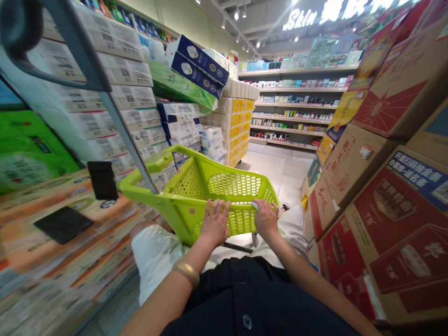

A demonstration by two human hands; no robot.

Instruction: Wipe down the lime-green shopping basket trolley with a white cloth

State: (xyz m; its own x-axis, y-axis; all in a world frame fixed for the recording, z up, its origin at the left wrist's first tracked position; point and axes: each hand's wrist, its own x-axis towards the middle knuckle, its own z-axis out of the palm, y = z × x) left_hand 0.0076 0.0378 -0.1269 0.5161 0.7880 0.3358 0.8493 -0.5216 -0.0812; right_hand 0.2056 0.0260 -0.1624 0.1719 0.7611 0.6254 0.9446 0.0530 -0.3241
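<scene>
A lime-green shopping trolley basket (196, 210) with perforated walls stands just before my knees, and I see no goods inside it. On its near side wall and rim lies my left hand (215, 224), fingers stretched out and a little apart, a gold bangle (186, 274) on its wrist. My right hand (266, 218) rests at the same rim near the right corner, its fingers curled. A small whitish piece (255, 205) sticks out at its fingers; its kind is unclear. The basket's grey handle (121, 126) rises to the upper left.
Stacked paper packs stand at left, with a black phone-like device (102, 180) and a flat dark item (63, 224) on top. Cartons (388, 200) are piled close on my right. A tiled aisle (269, 161) leads to cosmetics shelves (297, 109).
</scene>
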